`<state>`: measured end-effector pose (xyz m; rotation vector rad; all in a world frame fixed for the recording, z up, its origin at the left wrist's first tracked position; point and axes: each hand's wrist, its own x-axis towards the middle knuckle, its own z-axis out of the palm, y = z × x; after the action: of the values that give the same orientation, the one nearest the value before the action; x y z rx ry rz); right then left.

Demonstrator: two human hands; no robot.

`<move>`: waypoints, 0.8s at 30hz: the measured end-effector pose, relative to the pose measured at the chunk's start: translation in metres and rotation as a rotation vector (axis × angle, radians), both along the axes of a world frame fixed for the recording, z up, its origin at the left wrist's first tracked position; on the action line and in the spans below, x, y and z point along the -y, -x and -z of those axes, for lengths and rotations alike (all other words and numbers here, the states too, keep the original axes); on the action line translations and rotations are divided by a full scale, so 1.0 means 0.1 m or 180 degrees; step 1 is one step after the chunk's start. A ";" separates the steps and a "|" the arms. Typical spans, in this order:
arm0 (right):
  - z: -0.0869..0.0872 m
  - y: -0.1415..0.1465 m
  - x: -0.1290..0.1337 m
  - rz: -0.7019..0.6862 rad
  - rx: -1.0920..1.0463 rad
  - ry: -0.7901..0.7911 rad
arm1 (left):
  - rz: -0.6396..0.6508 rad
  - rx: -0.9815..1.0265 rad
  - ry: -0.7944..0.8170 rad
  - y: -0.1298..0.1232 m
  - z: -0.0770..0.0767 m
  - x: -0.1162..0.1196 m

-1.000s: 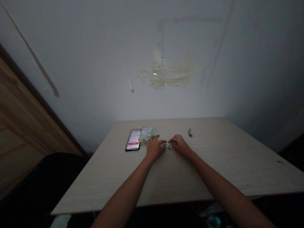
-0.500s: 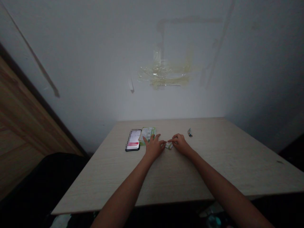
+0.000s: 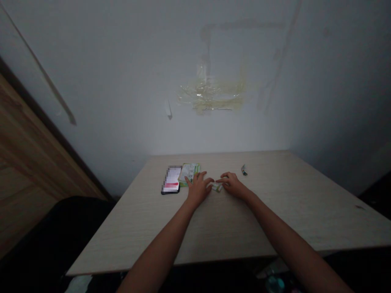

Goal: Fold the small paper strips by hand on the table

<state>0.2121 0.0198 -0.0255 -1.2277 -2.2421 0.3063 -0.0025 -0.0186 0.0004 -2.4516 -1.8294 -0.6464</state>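
Observation:
A small white-and-green piece [image 3: 217,187], perhaps folded paper or a wrapper, lies on the table between my hands. My left hand [image 3: 199,189] is just left of it, palm down, its fingers spread and thumb and forefinger apart. The outer fingers of that hand reach over the near right part of a green-and-white printed packet [image 3: 190,170]. On the other side, my right hand [image 3: 233,185] has its forefinger stretched toward the left and its thumb by the piece's right edge. Whether the fingertips touch the piece is too small to tell.
A phone [image 3: 171,181] with a lit screen lies left of the packet. A small crumpled scrap [image 3: 244,170] is at the right rear. The pale wooden table [image 3: 275,195] meets a wall [image 3: 128,101] with old tape [image 3: 214,95] on it.
The thumb and forefinger of my left hand have parted and drawn slightly back from the small piece, which shows more fully now. My right hand has hardly moved.

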 end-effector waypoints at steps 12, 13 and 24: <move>0.00 0.03 0.03 -0.0023 -0.0141 0.0011 | -0.0056 0.0097 0.0078 -0.02 -0.01 0.02; 0.00 0.03 0.04 -0.0028 -0.0132 0.0029 | -0.0066 0.0081 0.0104 -0.02 -0.02 0.02; -0.06 0.02 0.08 -0.0126 0.0006 0.0199 | -0.0072 -0.0094 0.0288 -0.02 -0.08 0.09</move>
<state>0.2098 0.0121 -0.0193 -1.2169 -2.2763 0.3934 -0.0003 -0.0272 0.0086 -2.4774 -1.9135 -0.5348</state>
